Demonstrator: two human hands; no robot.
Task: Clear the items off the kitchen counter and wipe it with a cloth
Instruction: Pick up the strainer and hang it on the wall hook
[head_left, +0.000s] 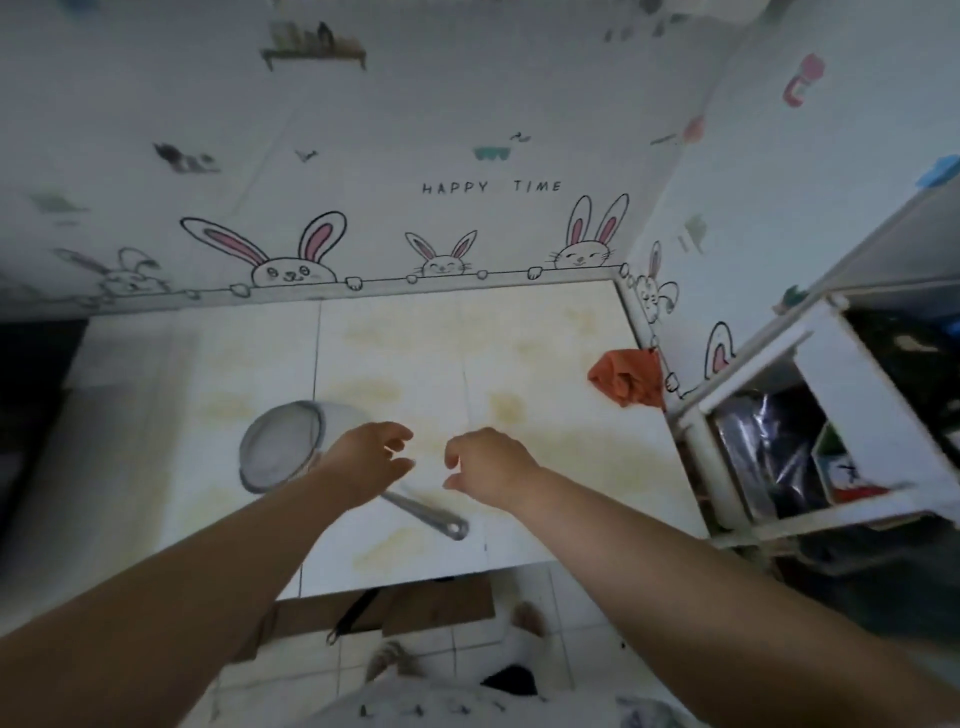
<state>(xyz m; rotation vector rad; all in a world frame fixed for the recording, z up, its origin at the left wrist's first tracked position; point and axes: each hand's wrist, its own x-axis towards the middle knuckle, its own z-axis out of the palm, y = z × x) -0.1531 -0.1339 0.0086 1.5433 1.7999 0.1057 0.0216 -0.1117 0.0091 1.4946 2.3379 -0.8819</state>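
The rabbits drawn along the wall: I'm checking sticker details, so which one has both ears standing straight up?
The rabbit nearest the right corner, eyes closed, under the word TIME. The big rabbit and the small middle rabbit have ears splayed outward.

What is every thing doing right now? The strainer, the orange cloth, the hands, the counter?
Strainer: lying on the counter, handle pointing toward the front edge, partly under the left hand.
Orange cloth: crumpled at the counter's right edge by the wall, untouched.
Left hand: open, empty, over the strainer's handle.
Right hand: fingers curled, empty.
Counter: yellowish stains, not yet wiped.
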